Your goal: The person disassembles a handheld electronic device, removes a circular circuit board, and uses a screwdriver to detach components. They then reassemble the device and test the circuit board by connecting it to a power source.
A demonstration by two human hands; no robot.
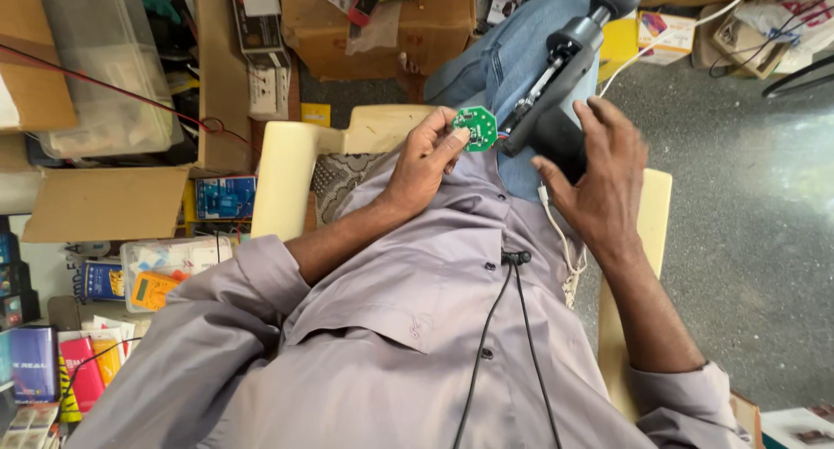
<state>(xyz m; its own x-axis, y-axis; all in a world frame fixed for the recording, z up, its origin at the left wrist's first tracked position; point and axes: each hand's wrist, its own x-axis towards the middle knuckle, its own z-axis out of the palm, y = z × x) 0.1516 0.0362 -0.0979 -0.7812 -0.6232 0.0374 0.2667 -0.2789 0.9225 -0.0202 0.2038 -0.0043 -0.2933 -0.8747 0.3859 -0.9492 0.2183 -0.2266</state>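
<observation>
Centre of frame: left hand (426,158) pinching a small green octagonal circuit board (477,128) between thumb and fingertips. Right of centre: right hand (599,184) spread open, holding nothing, hovering just beside a black handheld massager (556,89) resting on the denim-clad knee (504,58). Thin leads apparently joining board to massager, though hard to resolve. Risk: leads tearing if massager slides off the knee.

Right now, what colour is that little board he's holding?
Green. The small octagonal circuit board, pinched in the left hand, shows best in the head view.
</observation>
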